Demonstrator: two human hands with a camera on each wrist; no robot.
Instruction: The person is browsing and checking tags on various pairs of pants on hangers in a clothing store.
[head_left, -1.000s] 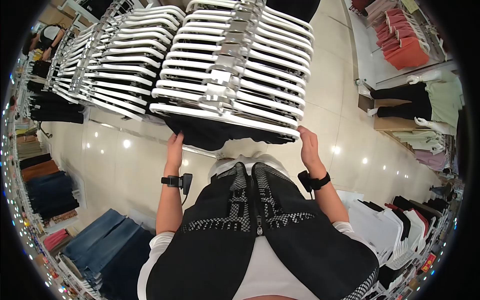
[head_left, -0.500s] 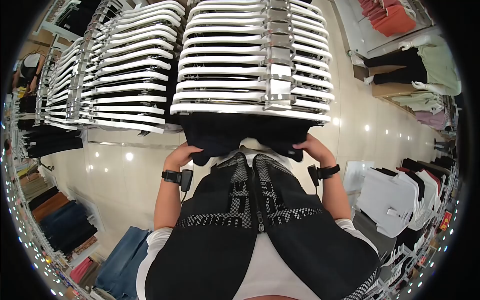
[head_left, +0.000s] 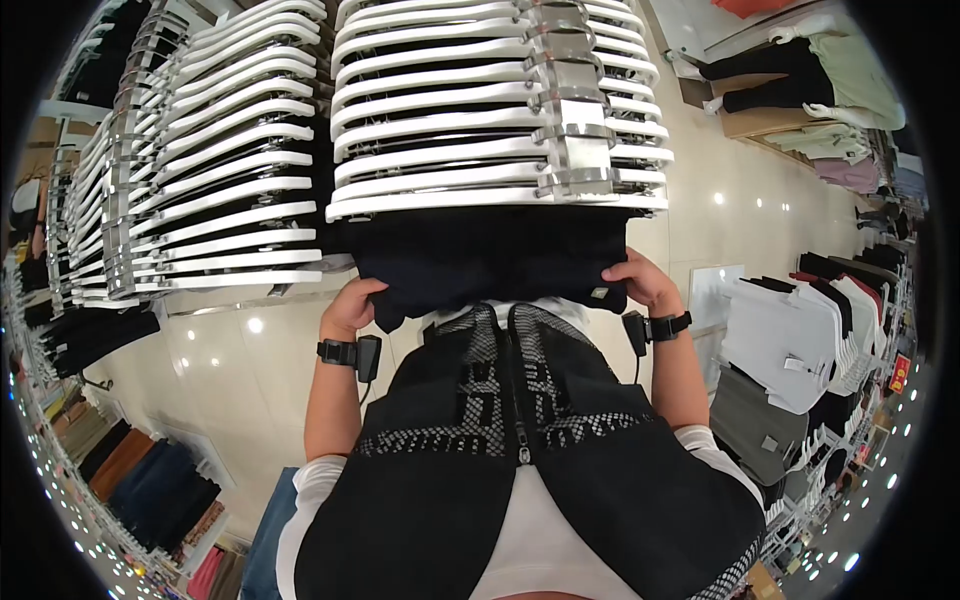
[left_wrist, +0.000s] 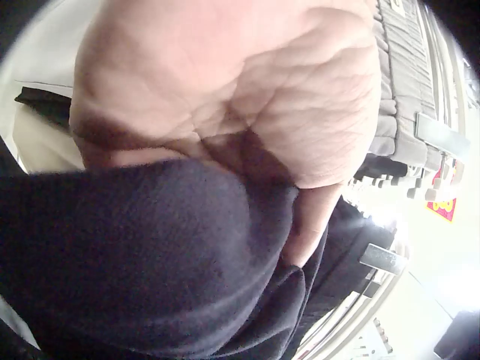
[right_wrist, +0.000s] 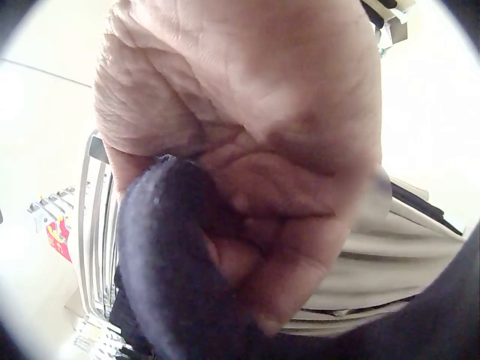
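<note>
Head view, far left: a row of white hangers (head_left: pixel 200 180) carrying dark clothes, cut off by the lens edge. Below it, folded stacks (head_left: pixel 140 480) in blue and brown, too small to tell apart.

Left hand (head_left: pixel 352 308): fingers curled over the lower left corner of the dark garment (head_left: pixel 490 262). Left wrist view confirms this, with the fabric (left_wrist: pixel 150 255) bunched under the palm (left_wrist: pixel 225 90) and the fingertips buried in the cloth.

The garment hangs from the front of the middle hanger row (head_left: pixel 500 150), just ahead of the person's black vest (head_left: pixel 500 470). The hangers cover its shoulders. A small pale tag (head_left: pixel 598 294) sits at its right hem, with no print readable. The mesh lettering on the vest is not legible.

Right hand (head_left: pixel 640 282): clenched on the garment's lower right corner. Right wrist view shows a roll of cloth (right_wrist: pixel 165 255) pinched between thumb and fingers (right_wrist: pixel 247 135).

Red signs (left_wrist: pixel 442 204) (right_wrist: pixel 56 232) carry yellow marks that are unreadable.

Right: a rack of white and black tops (head_left: pixel 800 350), and mannequins (head_left: pixel 850 80) partly out of frame.
</note>
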